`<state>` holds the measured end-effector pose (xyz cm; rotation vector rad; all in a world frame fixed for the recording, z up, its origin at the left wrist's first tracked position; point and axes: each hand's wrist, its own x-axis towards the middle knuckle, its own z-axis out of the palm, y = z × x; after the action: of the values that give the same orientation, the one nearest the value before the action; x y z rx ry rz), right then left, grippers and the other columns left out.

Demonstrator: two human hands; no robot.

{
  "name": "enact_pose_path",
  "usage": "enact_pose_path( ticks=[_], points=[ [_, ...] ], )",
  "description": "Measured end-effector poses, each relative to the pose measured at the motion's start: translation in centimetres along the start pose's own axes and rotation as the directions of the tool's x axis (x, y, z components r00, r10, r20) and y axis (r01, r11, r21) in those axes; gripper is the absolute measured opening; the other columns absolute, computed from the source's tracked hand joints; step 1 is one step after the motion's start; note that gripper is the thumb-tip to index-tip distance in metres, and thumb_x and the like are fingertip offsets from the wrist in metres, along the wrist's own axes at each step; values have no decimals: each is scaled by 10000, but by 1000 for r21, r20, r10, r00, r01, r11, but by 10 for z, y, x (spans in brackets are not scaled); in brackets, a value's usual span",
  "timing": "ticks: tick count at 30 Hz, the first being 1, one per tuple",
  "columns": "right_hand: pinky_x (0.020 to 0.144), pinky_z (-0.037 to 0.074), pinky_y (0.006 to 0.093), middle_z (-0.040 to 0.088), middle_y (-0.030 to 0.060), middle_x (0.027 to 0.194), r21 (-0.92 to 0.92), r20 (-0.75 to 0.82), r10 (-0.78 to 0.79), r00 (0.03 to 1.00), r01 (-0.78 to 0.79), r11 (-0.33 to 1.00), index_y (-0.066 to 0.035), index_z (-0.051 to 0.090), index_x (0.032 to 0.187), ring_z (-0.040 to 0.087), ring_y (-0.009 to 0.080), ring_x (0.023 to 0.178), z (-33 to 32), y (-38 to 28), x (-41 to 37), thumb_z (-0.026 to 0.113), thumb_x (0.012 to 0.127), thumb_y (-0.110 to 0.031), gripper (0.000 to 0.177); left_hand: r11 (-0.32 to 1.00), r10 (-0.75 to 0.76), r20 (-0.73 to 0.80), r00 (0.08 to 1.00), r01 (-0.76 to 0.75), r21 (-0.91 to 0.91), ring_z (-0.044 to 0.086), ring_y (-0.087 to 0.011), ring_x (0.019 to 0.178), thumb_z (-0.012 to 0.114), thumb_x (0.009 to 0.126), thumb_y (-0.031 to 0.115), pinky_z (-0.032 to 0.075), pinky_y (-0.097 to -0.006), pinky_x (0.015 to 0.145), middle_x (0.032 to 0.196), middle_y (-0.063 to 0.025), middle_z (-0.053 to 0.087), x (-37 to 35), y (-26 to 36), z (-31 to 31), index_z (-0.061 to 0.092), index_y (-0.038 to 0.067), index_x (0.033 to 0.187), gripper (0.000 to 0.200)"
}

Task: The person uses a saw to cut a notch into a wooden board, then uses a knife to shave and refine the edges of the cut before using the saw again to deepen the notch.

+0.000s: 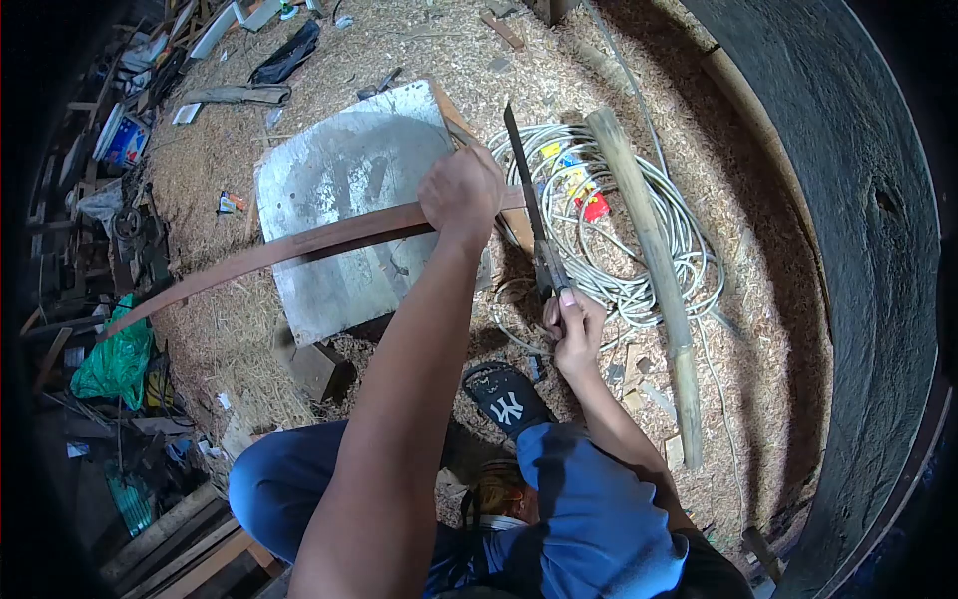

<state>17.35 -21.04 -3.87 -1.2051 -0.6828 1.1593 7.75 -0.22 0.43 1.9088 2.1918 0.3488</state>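
My left hand (462, 195) is closed around a long, thin reddish-brown wood strip (329, 236), pressing it near its right end. The strip runs far out to the left over a worn metal-topped board (344, 175). In my right hand (577, 329) is the handle of a hand saw (521, 165) with a narrow dark blade. The blade points away from me and crosses the strip just right of my left hand; its teeth are too small to make out.
A coil of pale cable (689, 255) lies right of the saw, with a wooden pole (654, 250) across it. Wood shavings (419, 50) cover the ground. A green plastic bag (120, 364) and scrap are at left; a large dark curved surface (858, 299) stands at right.
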Motion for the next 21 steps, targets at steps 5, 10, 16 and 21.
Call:
enact_pose_path(
  ticks=[5,10,16,21],
  points=[
    [470,257,282,422,34,548,-114,-21,-47,999,45,992,-34,460,667,356,100,468,4,0,7,468,1065,-272,464,982,157,-98,983,-166,-88,720,-419,776,462,979,317,563,-501,765,833,-228,732,-3,-5,-2,770,17,787,472],
    [467,261,283,436,28,551,-143,-13,-79,997,76,987,-29,467,672,359,96,468,3,5,12,473,1067,-252,453,990,129,-101,987,-133,-37,712,-416,742,504,953,296,566,-505,726,782,-223,719,2,-5,2,759,33,751,418],
    [540,318,284,490,1,616,-161,14,64,998,-61,985,-28,525,708,428,83,574,-14,-9,-17,501,1054,-261,418,995,97,-192,977,-97,12,718,-418,774,561,946,362,568,-509,735,790,-229,723,4,-4,14,743,14,734,447],
    [529,315,278,495,4,609,-177,45,58,997,-49,983,-28,534,703,430,79,557,-40,-8,-70,502,1043,-267,417,995,102,-202,974,-99,25,718,-405,748,580,943,366,574,-488,700,775,-221,722,6,-5,17,739,25,710,441]
  ],
)
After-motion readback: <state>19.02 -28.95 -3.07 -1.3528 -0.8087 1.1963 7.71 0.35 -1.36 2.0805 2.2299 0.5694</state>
